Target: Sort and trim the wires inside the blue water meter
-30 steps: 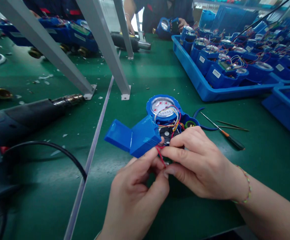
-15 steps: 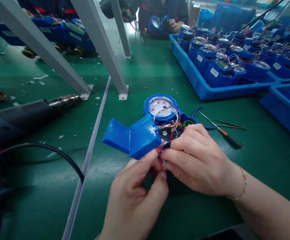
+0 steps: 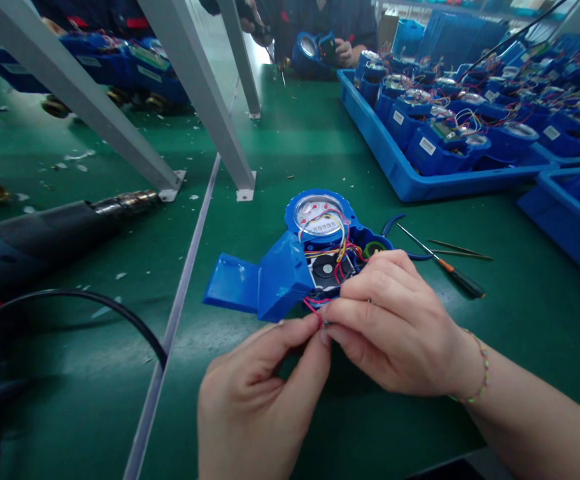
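Left hand (image 3: 265, 400) is pinching the red wires (image 3: 313, 305); right hand (image 3: 400, 327) is pinching their end, details too small to read. Meter (image 3: 320, 217) is lying dial-up on the counter (image 3: 250, 233) just beyond both hands, lid (image 3: 283, 277) sitting at its left. For clean work I'd be gripping near the tips, leaving slack toward the meter, not straining the wires.

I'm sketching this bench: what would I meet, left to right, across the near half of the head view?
Black tool, grey strip, left hand, right hand, bracelet. I left out things overlapping these, such as the blue cover and screwdriver.
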`<state>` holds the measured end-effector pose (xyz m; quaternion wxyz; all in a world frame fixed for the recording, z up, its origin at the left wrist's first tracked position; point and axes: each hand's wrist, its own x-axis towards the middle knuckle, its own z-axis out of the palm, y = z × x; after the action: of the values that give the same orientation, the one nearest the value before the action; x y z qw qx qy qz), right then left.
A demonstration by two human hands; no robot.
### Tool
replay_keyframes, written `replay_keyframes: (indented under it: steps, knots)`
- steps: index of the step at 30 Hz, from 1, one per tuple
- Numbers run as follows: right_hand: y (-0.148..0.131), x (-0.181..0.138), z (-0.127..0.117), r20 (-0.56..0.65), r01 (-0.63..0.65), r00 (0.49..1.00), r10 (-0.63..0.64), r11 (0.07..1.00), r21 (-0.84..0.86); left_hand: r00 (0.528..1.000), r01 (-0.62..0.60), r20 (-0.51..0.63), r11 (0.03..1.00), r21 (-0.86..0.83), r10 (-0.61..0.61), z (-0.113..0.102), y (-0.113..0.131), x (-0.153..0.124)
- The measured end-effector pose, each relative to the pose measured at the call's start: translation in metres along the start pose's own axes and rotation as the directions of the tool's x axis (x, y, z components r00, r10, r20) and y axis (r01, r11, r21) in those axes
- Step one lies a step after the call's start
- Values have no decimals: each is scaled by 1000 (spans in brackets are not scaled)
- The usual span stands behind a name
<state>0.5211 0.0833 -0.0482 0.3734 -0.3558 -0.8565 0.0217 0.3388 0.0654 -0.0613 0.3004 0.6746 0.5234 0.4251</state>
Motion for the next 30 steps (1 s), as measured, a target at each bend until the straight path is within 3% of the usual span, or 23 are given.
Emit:
replay_keyframes:
  steps: [12, 22, 26, 30]
  knots:
    - [0, 1, 3, -39, -47, 998, 53, 989, 143, 999, -38, 17, 999, 4, 38, 2, 6, 0]
    - [-4, 1, 5, -11, -138, 989, 145, 961, 238, 971, 238, 72, 951, -196, -228, 6, -2, 0]
    - [-5, 0, 7, -4, -142, 989, 146, 971, 192, 963, 267, 90, 936, -232, -252, 6, -1, -1]
    - [-4, -3, 9, 28, -112, 994, 110, 985, 131, 976, 215, 56, 963, -164, -209, 7, 1, 0]
